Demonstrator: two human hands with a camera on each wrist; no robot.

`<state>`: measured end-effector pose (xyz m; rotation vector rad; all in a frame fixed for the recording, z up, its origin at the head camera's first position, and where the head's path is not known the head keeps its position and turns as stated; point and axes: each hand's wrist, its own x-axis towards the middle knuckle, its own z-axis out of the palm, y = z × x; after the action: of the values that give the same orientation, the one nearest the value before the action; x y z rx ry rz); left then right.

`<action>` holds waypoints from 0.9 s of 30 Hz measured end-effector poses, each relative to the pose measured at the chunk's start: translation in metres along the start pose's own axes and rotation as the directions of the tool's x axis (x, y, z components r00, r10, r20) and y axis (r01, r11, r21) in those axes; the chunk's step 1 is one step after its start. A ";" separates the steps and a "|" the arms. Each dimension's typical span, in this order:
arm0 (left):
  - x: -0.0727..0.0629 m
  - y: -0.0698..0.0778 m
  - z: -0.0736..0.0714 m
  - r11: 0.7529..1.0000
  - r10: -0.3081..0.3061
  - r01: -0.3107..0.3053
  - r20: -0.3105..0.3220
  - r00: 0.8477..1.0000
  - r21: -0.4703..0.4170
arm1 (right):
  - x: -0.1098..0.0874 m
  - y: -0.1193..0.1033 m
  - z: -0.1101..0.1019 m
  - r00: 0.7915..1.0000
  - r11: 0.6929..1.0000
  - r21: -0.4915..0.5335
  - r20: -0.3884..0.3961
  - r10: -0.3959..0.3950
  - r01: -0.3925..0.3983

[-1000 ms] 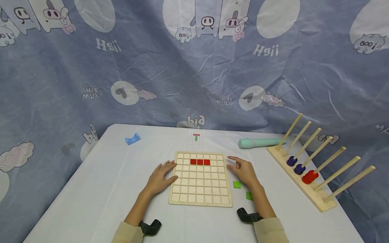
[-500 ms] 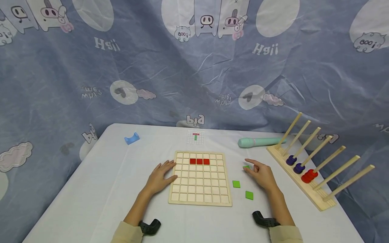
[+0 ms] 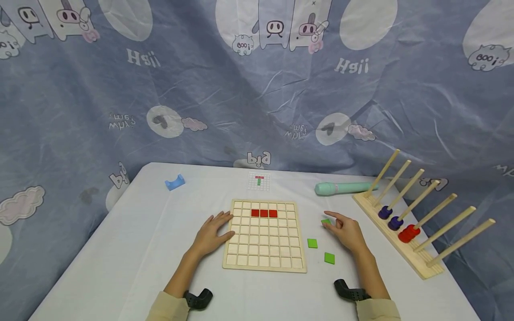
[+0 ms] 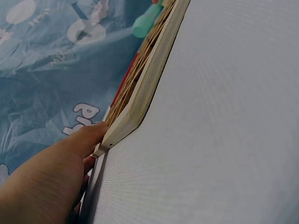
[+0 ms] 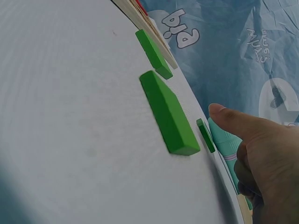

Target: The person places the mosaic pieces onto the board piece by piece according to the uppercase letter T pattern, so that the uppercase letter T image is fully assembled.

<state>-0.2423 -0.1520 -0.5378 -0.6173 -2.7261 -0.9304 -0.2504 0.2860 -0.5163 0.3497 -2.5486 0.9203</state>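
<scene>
In the head view, a square wooden grid board (image 3: 264, 269) lies flat on the white table, with three red tiles (image 3: 263, 213) side by side in its second row from the far edge. My left hand (image 3: 211, 233) rests at the board's left edge, fingers fairly straight; in the left wrist view its thumb touches the board's edge (image 4: 140, 102). My right hand (image 3: 344, 229) is over the table right of the board, thumb and index finger apart around a green tile (image 3: 325, 221). Two more green tiles, one (image 3: 312, 243) beside the board and another (image 3: 329, 258) nearer me, lie on the table.
Beyond the board lies a small card (image 3: 259, 182) printed with a red and green T on a grid. A blue curved piece (image 3: 175, 182) is at the far left, a mint-green microphone-like cylinder (image 3: 337, 188) at the far right. The wooden peg rack (image 3: 425, 263) carries purple and red rings.
My right hand has moved right, from the board's right edge to the farthest green tile, and has held there for the last half second. My left hand has stayed at the board.
</scene>
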 end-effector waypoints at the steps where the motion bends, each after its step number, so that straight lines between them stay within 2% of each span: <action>1: 0.000 0.000 0.000 1.000 -0.001 0.001 0.001 1.000 0.000 | 0.000 0.000 0.000 1.000 1.000 0.001 0.000 0.002 -0.002; 20: 0.001 0.000 0.000 1.000 -0.016 0.016 0.021 1.000 0.008 | -0.002 0.002 0.000 0.993 0.996 -0.008 0.072 0.094 -0.094; 27: 0.001 -0.001 0.000 1.000 -0.016 0.016 0.021 1.000 0.008 | -0.003 0.004 0.001 0.990 0.994 -0.029 0.086 0.107 -0.105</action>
<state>-0.2433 -0.1521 -0.5380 -0.6080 -2.7562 -0.9211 -0.2490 0.2886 -0.5205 0.2544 -2.6792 0.9299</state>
